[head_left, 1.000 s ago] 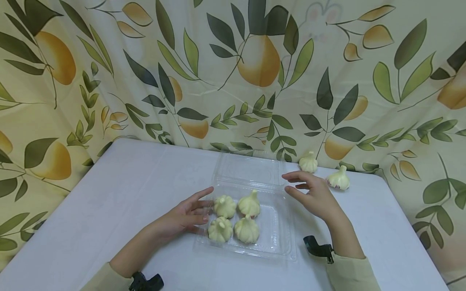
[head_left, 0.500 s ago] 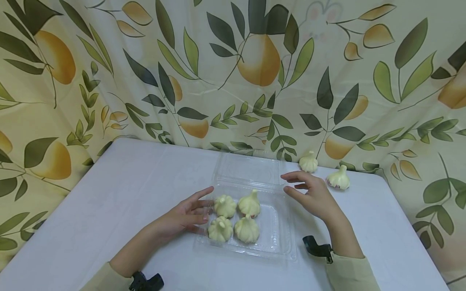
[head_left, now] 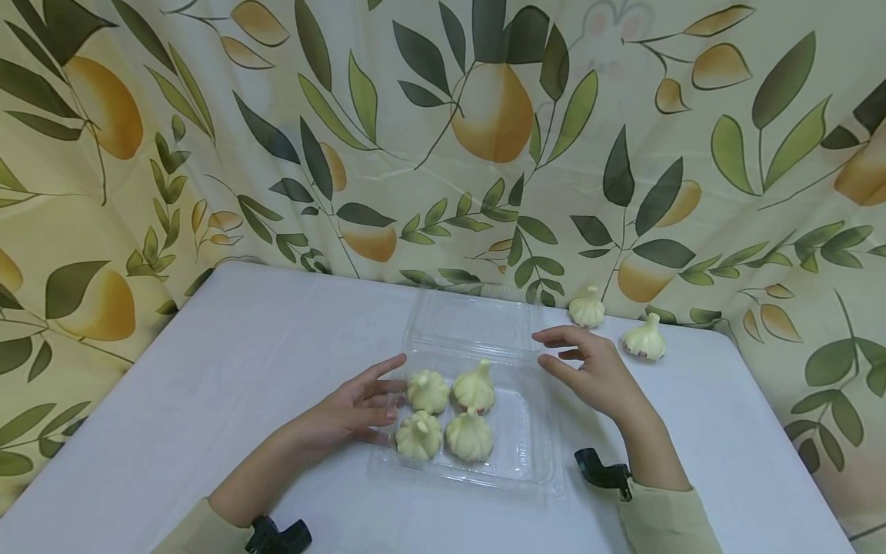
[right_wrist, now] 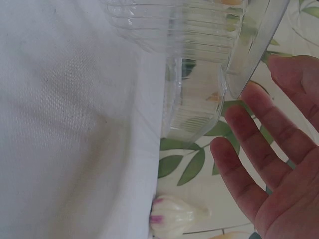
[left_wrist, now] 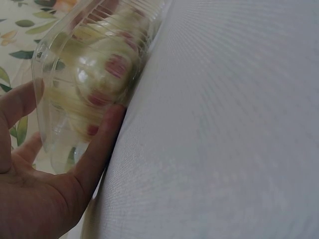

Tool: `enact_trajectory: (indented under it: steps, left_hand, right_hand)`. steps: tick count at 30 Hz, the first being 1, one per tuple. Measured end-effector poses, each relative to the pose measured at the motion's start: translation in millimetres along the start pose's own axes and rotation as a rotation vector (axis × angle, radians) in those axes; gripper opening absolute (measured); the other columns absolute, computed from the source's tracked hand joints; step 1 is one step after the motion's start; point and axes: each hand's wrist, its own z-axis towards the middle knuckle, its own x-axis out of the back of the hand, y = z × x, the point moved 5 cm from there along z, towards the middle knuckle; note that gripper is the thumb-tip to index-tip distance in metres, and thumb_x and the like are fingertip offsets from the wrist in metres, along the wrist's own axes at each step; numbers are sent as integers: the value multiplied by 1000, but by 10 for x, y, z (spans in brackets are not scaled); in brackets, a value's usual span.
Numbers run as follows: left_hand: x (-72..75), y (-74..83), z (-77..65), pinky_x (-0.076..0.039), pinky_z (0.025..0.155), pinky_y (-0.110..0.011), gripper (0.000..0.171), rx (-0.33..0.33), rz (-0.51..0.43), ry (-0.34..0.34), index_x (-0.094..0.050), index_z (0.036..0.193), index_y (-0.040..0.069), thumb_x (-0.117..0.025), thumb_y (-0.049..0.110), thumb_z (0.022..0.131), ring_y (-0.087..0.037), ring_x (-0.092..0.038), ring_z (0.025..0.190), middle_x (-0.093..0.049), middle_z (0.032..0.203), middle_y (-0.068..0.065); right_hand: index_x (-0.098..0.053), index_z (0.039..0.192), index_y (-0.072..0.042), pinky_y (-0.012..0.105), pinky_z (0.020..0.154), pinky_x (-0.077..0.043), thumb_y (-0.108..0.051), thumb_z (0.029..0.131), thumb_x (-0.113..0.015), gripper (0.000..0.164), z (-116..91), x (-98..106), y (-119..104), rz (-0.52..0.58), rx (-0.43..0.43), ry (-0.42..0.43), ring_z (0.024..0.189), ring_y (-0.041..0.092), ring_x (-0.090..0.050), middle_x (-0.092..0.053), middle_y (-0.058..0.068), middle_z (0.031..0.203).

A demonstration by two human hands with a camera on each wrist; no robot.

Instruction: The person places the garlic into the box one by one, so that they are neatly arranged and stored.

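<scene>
A clear plastic clamshell container (head_left: 522, 431) lies with its lid (head_left: 477, 319) folded back. Several pale garlic bulbs (head_left: 471, 438) stand in its left and middle part; the right part of the base is bare. My left hand (head_left: 346, 412) rests against the container's left side with fingers spread. In the left wrist view, its thumb (left_wrist: 102, 144) lies low along the wall, with garlic (left_wrist: 104, 69) showing through the plastic. My right hand (head_left: 595, 369) hovers by the upper right corner, holding nothing. The right wrist view shows its loosely bent fingers (right_wrist: 244, 129) close to the container's rim (right_wrist: 259, 50).
Two more garlic bulbs lie outside the container: one (head_left: 586, 309) at the table's back edge, another (head_left: 644, 338) just beyond my right hand. The table has a white cloth (head_left: 298, 338). Behind it hangs a curtain (head_left: 429, 200) printed with fruit and leaves.
My right hand has drifted very slightly left, toward the container. My left hand, the container and the garlic bulbs stay where they were.
</scene>
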Motion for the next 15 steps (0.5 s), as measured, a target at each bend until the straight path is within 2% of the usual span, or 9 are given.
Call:
enact_trajectory:
  steps: [15]
  left_hand:
    - [-1, -3, 4, -53, 92, -46, 78, 6, 3, 4, -18, 160, 31, -60, 9, 99, -35, -40, 138, -27, 160, -15]
  right_hand:
    - [-68, 120, -6, 50, 90, -55, -11, 91, -72, 29, -4, -11, -14, 9, 4, -3, 109, 27, -65, -70, 7, 120]
